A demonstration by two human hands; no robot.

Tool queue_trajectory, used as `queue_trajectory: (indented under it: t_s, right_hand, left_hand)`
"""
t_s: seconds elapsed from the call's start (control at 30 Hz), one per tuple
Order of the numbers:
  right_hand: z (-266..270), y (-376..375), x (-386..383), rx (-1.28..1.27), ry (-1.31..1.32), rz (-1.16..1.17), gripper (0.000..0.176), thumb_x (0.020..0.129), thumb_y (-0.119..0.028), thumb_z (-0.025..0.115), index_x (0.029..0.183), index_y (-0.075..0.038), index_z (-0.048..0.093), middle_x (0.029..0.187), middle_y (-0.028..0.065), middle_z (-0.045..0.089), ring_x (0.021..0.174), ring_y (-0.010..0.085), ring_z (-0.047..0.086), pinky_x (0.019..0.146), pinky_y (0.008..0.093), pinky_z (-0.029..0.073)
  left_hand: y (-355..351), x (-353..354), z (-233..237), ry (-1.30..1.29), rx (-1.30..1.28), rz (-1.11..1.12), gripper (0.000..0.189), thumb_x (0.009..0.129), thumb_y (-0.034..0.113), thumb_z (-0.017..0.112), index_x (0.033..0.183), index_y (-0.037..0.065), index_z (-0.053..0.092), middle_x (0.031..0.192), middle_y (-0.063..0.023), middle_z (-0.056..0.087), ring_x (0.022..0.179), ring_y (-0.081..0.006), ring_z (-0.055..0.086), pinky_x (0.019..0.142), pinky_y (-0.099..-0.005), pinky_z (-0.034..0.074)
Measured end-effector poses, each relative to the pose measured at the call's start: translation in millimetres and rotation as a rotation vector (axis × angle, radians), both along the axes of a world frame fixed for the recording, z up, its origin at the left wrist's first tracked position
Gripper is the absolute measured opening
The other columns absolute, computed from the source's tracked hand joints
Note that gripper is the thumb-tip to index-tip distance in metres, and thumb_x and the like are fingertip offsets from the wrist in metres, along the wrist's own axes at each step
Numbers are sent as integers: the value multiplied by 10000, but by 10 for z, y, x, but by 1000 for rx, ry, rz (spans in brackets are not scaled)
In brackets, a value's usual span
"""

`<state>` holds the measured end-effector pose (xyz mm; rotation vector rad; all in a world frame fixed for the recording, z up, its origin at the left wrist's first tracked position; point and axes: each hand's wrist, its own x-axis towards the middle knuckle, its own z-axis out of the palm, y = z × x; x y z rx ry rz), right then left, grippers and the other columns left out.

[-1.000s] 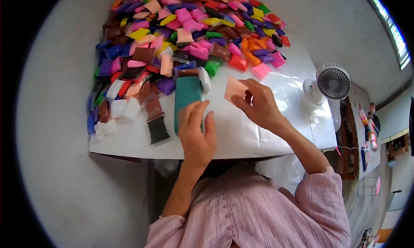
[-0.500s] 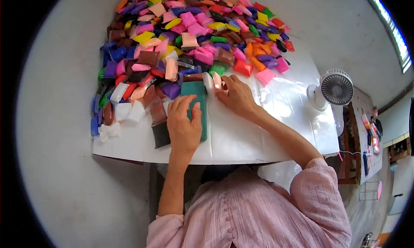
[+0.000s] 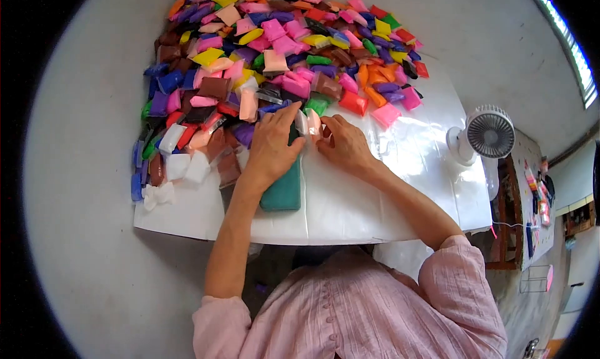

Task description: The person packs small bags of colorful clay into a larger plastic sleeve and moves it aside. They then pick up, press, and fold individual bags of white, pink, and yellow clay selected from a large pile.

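A teal, brick-shaped block lies lengthwise on the white-covered table, partly hidden by my left hand. My left hand reaches over its upper part with the fingers stretched toward the far end and the thumb out to the right. Just right of the block's far end, a white packet and a peach packet stand side by side. The bent fingers of my right hand are on the right side of the peach packet; their tips are partly hidden.
A large heap of small coloured packets covers the back and left of the table. White packets lie near the left edge. A small white fan stands at the right edge. Farther right is another table with objects.
My left hand has moved up and a little right along the teal block, uncovering its near end. My right hand stays by the peach packet, shifted slightly.
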<state>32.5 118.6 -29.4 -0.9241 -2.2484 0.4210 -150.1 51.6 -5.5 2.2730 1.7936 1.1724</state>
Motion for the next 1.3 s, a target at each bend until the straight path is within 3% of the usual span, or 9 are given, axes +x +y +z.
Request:
queue_trajectory:
  t_s: [0.6,0.93,1.03,1.2,1.3]
  right_hand:
    - [109,-98,59,-26,-73,26,218,812,-185,645,966,-44,582,889,155,610,782,354,621,693,459,492]
    - [186,-126,56,-137,-88,3,452,824,-255,666,1199,-26,564,976,166,640,826,325,654,745,422,519]
    - [193,-123,61,-160,-89,-5,470,832,-266,662,1222,-25,560,991,171,644,823,323,656,744,418,519]
    - [307,-146,86,-220,-126,-11,530,803,-248,674,1257,-8,543,1005,178,647,830,320,654,750,409,516]
    - [258,-79,142,-164,-151,-7,630,740,-163,733,1317,-32,517,951,144,662,802,258,663,720,356,531]
  left_hand:
    - [-81,49,30,5,-11,-3,554,751,123,703,1279,46,554,1228,-141,603,1133,-324,517,1011,-413,395]
    - [-319,87,276,-69,-111,5,525,822,111,669,1310,4,510,1300,-182,543,1229,-349,484,1053,-406,375]
    - [-538,142,419,-84,-78,19,438,859,122,646,1264,-8,545,1278,-180,558,1217,-352,497,1044,-409,381]
    - [-789,248,254,-238,135,-8,280,846,53,634,1118,-17,622,1167,-168,619,1070,-347,584,956,-419,448]
    - [-917,425,51,-279,274,-79,237,824,5,624,1060,-6,640,1115,-156,635,994,-333,610,880,-404,487]
